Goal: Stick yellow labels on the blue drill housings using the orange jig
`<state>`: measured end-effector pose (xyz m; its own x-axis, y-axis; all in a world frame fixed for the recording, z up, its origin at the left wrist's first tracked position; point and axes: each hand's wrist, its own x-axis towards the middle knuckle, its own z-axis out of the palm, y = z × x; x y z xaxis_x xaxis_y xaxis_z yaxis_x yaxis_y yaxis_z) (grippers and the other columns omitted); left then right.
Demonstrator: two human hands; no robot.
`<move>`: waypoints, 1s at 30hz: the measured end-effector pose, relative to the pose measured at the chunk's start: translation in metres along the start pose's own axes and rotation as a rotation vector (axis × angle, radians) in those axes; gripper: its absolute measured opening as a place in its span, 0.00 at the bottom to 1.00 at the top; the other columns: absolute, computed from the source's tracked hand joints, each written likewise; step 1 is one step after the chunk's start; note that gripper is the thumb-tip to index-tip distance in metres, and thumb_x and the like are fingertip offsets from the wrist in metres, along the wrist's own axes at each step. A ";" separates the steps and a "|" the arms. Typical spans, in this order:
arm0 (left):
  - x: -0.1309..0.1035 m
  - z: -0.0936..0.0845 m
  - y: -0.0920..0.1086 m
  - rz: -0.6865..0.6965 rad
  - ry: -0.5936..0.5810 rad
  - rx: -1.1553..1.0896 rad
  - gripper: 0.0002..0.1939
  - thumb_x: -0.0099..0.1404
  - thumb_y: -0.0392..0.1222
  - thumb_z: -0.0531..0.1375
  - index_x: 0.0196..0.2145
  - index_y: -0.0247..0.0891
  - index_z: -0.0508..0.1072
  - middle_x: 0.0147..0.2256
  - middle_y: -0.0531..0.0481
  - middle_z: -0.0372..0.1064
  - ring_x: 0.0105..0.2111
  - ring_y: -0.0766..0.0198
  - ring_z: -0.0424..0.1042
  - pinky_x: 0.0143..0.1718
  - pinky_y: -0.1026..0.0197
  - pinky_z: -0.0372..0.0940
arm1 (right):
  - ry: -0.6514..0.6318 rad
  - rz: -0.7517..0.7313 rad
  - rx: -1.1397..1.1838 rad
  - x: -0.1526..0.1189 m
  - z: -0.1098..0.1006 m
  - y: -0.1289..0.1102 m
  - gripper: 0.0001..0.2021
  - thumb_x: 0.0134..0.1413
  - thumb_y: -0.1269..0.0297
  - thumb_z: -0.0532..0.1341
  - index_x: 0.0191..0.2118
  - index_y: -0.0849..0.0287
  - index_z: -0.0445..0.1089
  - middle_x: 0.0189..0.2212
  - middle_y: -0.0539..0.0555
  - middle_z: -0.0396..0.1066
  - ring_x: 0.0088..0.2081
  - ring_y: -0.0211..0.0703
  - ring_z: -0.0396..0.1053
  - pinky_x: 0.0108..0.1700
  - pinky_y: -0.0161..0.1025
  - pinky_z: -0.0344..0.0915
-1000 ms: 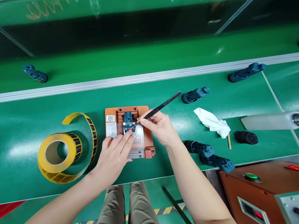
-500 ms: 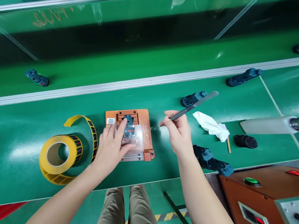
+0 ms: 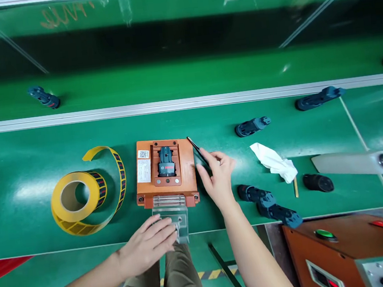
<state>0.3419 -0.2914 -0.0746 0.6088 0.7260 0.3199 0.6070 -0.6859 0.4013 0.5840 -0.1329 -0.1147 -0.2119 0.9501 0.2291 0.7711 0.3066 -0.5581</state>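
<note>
Left hand (image 3: pixel 151 245) flat, fingers extended over clear cover (image 3: pixel 182 218), bottom centre. Right hand (image 3: pixel 218 175) half-curled at black tweezers (image 3: pixel 196 147), mid-frame; can't tell if gripped. Blue housing (image 3: pixel 166 162) seated in orange fixture (image 3: pixel 187 167).

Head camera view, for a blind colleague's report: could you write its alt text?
A person's left hand rests on the opened clear cover of an orange fixture holding a dark blue part. The right hand is at black tweezers beside it; a yellow label roll sits left of the fixture.
</note>
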 end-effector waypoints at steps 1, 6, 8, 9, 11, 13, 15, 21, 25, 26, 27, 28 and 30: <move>-0.001 0.004 -0.001 -0.056 0.018 0.004 0.17 0.66 0.42 0.65 0.52 0.38 0.75 0.50 0.44 0.76 0.57 0.56 0.68 0.69 0.46 0.49 | -0.073 -0.081 0.072 0.002 -0.005 -0.008 0.20 0.67 0.56 0.53 0.61 0.50 0.67 0.50 0.60 0.62 0.54 0.56 0.60 0.56 0.57 0.57; 0.010 0.015 -0.009 -0.301 0.078 0.093 0.28 0.66 0.44 0.64 0.62 0.37 0.67 0.58 0.39 0.70 0.63 0.52 0.63 0.70 0.44 0.42 | -0.363 -0.271 0.307 0.010 -0.008 -0.030 0.18 0.70 0.54 0.50 0.55 0.40 0.73 0.55 0.55 0.59 0.58 0.53 0.56 0.59 0.55 0.54; 0.015 0.016 -0.012 -0.322 0.074 0.113 0.29 0.68 0.42 0.62 0.64 0.36 0.64 0.57 0.39 0.71 0.62 0.54 0.64 0.70 0.46 0.41 | -0.382 -0.249 0.321 0.014 -0.001 -0.028 0.17 0.69 0.53 0.51 0.54 0.38 0.74 0.55 0.54 0.58 0.58 0.54 0.55 0.60 0.57 0.53; 0.016 0.016 -0.013 -0.317 0.077 0.119 0.29 0.68 0.41 0.62 0.64 0.36 0.63 0.57 0.40 0.71 0.62 0.55 0.65 0.70 0.47 0.41 | -0.391 -0.240 0.326 0.017 0.002 -0.026 0.16 0.69 0.53 0.52 0.54 0.37 0.74 0.55 0.54 0.58 0.59 0.54 0.54 0.61 0.57 0.53; 0.018 0.015 -0.015 -0.302 0.075 0.125 0.29 0.68 0.39 0.61 0.65 0.36 0.62 0.56 0.41 0.72 0.61 0.55 0.66 0.70 0.47 0.41 | -0.394 -0.218 0.332 0.022 0.009 -0.024 0.16 0.68 0.53 0.52 0.54 0.35 0.73 0.55 0.54 0.58 0.59 0.54 0.54 0.62 0.58 0.52; 0.018 0.014 -0.016 -0.288 0.073 0.131 0.30 0.67 0.38 0.62 0.65 0.36 0.62 0.56 0.41 0.73 0.60 0.55 0.67 0.70 0.48 0.41 | -0.379 -0.199 0.330 0.028 0.013 -0.023 0.15 0.68 0.53 0.53 0.53 0.34 0.73 0.55 0.53 0.58 0.59 0.54 0.54 0.62 0.59 0.52; 0.017 0.014 -0.016 -0.282 0.074 0.132 0.29 0.67 0.38 0.62 0.64 0.35 0.63 0.56 0.41 0.73 0.60 0.55 0.67 0.71 0.48 0.40 | -0.384 -0.204 0.338 0.031 0.014 -0.025 0.15 0.68 0.53 0.52 0.54 0.34 0.73 0.55 0.53 0.58 0.59 0.54 0.54 0.63 0.60 0.52; 0.017 0.013 -0.015 -0.294 0.063 0.134 0.25 0.68 0.38 0.61 0.62 0.35 0.67 0.57 0.41 0.71 0.60 0.55 0.67 0.71 0.48 0.41 | -0.407 -0.204 0.339 0.029 0.012 -0.034 0.15 0.69 0.56 0.53 0.53 0.35 0.74 0.56 0.53 0.56 0.59 0.53 0.54 0.63 0.57 0.52; 0.020 0.008 -0.013 -0.298 0.052 0.139 0.25 0.68 0.39 0.61 0.61 0.33 0.67 0.58 0.41 0.70 0.61 0.55 0.66 0.71 0.49 0.40 | -0.297 -0.102 0.291 0.037 0.012 -0.045 0.18 0.64 0.53 0.59 0.57 0.46 0.71 0.52 0.57 0.59 0.57 0.54 0.57 0.61 0.57 0.56; 0.022 0.006 -0.013 -0.301 0.041 0.137 0.25 0.69 0.39 0.60 0.62 0.33 0.66 0.59 0.40 0.69 0.61 0.55 0.66 0.71 0.49 0.40 | -0.277 -0.062 0.272 0.040 0.012 -0.049 0.23 0.59 0.49 0.63 0.56 0.52 0.70 0.50 0.58 0.60 0.55 0.55 0.58 0.59 0.57 0.58; 0.023 0.004 -0.012 -0.307 0.037 0.130 0.25 0.69 0.39 0.60 0.62 0.33 0.66 0.59 0.40 0.68 0.61 0.55 0.65 0.71 0.48 0.40 | -0.266 -0.023 0.242 0.042 0.012 -0.055 0.28 0.52 0.46 0.68 0.54 0.57 0.70 0.48 0.60 0.61 0.53 0.57 0.59 0.56 0.57 0.61; 0.025 0.002 -0.011 -0.315 0.034 0.119 0.25 0.69 0.39 0.59 0.62 0.33 0.65 0.59 0.39 0.68 0.61 0.54 0.65 0.70 0.47 0.40 | -0.266 0.008 0.202 0.044 0.012 -0.060 0.31 0.45 0.44 0.71 0.50 0.60 0.70 0.45 0.60 0.63 0.50 0.57 0.60 0.54 0.57 0.63; 0.027 -0.005 -0.008 -0.329 0.036 0.086 0.25 0.70 0.39 0.59 0.63 0.36 0.64 0.59 0.39 0.69 0.60 0.53 0.67 0.70 0.43 0.40 | -0.292 0.033 0.114 0.046 0.010 -0.074 0.29 0.39 0.46 0.74 0.42 0.62 0.70 0.41 0.60 0.65 0.46 0.57 0.61 0.50 0.55 0.65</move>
<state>0.3509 -0.2658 -0.0652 0.3559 0.9093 0.2157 0.8098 -0.4152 0.4145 0.5110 -0.1110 -0.0705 -0.3641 0.9311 -0.0204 0.7118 0.2641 -0.6508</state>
